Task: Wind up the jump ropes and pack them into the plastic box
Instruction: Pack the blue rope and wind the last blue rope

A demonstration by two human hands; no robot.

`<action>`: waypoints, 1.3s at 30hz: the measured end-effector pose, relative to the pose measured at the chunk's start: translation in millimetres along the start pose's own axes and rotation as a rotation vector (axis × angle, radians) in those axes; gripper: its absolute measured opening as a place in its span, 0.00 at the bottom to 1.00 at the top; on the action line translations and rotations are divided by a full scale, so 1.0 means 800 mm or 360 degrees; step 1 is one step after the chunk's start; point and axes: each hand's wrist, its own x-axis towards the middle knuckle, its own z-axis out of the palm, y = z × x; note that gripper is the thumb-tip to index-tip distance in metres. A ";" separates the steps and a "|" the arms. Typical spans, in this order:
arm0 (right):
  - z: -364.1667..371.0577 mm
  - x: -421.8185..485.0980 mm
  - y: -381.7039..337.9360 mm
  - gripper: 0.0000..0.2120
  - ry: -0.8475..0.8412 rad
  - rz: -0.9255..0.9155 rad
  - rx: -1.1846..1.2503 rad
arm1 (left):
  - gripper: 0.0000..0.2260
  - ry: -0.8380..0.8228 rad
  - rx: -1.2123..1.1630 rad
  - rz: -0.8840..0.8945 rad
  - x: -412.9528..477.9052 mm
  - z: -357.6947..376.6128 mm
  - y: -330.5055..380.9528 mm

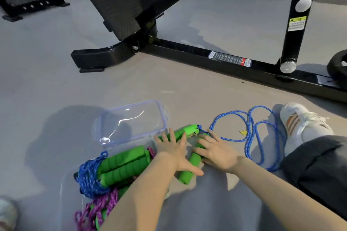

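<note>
A loose jump rope lies on the floor in front of me, its blue cord (251, 133) looping out to the right. Its two green foam handles (188, 169) sit side by side between my hands. My left hand (174, 149) presses on them with its fingers spread and straight. My right hand (216, 151) lies flat over the right handle, where the cord joins it. The clear plastic box (65, 193) at lower left holds a wound blue rope with green handles (120, 165) and a purple rope (97, 210).
The box's clear lid (131, 122) lies on the floor just behind the box. A black gym machine frame (206, 56) runs across the floor farther back. My white shoe (300, 118) and dark trouser leg (319, 165) are at the right, beside the cord.
</note>
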 end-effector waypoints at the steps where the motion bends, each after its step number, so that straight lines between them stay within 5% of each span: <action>1: 0.002 0.000 0.001 0.26 0.0005 0.0051 0.0036 | 0.59 -0.0017 0.0011 -0.0023 0.003 0.002 0.002; 7: 0.010 -0.011 0.007 0.11 0.0355 0.0216 0.0256 | 0.47 0.0246 -0.0049 0.0091 0.012 0.018 0.026; 12: 0.015 -0.035 0.017 0.11 0.0437 0.0212 0.0344 | 0.32 0.0434 -0.0069 0.0172 0.001 0.056 0.059; 24: 0.017 -0.043 0.019 0.25 0.0372 -0.0066 0.0071 | 0.37 0.0750 -0.0103 0.0141 -0.037 0.103 0.071; 32: 0.006 -0.038 0.023 0.17 0.0286 -0.0176 0.0021 | 0.36 0.0816 -0.0280 0.0201 -0.042 0.133 0.068; 39: -0.004 -0.030 0.013 0.25 0.0144 -0.0292 0.0168 | 0.40 0.1005 -0.0276 0.0255 -0.057 0.142 0.062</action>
